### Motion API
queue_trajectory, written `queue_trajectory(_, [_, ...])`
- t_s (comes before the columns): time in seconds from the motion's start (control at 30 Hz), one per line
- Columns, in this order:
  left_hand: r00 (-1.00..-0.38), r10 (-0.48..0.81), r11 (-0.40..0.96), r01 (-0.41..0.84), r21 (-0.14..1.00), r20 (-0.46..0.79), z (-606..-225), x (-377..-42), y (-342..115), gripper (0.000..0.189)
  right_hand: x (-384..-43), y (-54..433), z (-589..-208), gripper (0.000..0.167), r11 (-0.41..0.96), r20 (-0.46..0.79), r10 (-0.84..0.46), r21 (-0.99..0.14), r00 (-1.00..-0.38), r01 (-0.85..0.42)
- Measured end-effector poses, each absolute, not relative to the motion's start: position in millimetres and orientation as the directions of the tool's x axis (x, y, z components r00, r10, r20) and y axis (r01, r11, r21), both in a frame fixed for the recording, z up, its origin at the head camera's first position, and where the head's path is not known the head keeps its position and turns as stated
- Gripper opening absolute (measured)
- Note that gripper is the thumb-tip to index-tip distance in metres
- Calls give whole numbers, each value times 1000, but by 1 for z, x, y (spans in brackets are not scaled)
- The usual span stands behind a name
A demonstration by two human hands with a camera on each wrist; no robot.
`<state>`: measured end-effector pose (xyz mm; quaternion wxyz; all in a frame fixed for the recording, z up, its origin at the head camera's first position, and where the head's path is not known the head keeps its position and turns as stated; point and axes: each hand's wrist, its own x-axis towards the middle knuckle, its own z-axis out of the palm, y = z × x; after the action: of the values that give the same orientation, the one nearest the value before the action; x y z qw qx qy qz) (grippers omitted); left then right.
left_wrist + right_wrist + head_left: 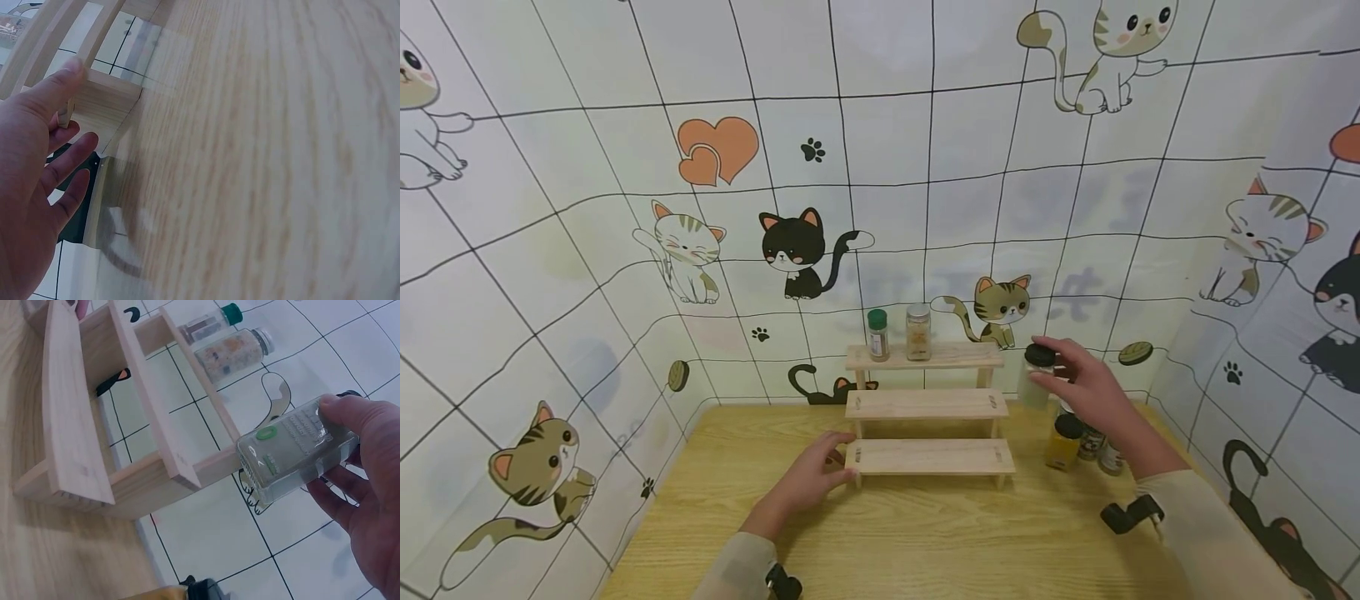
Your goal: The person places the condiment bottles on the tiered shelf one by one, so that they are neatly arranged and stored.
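A three-tier wooden rack (931,457) stands on the table. At its left end, my left hand (808,477) pinches the lowest shelf, thumb on top and forefinger beneath in the left wrist view. My right hand (1090,387) holds a clear square jar (290,447) with a black lid and greyish contents, thumb and fingers around its upper part. This jar is raised off the table beside the rack's right end, near top-shelf height. On the top shelf stand a green-lidded jar (877,337) and a wider silver-lidded jar (918,335) with pale, chunky contents.
Under my right forearm several jars stand on the table, among them a black-lidded yellow one (1063,448) and a smaller jar (1111,458). The wooden table (880,542) meets a cat-printed wall covering (887,217) behind the rack and at both sides.
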<state>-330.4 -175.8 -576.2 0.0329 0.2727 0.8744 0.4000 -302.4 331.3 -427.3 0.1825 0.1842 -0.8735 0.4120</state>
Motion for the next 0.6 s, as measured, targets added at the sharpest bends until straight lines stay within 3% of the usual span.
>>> queue_trajectory(0.6, [-856,491,545,444,711,159,-577,-330,-175,62,-351,302,-399,63,500,424,-214,-727,-880,-471])
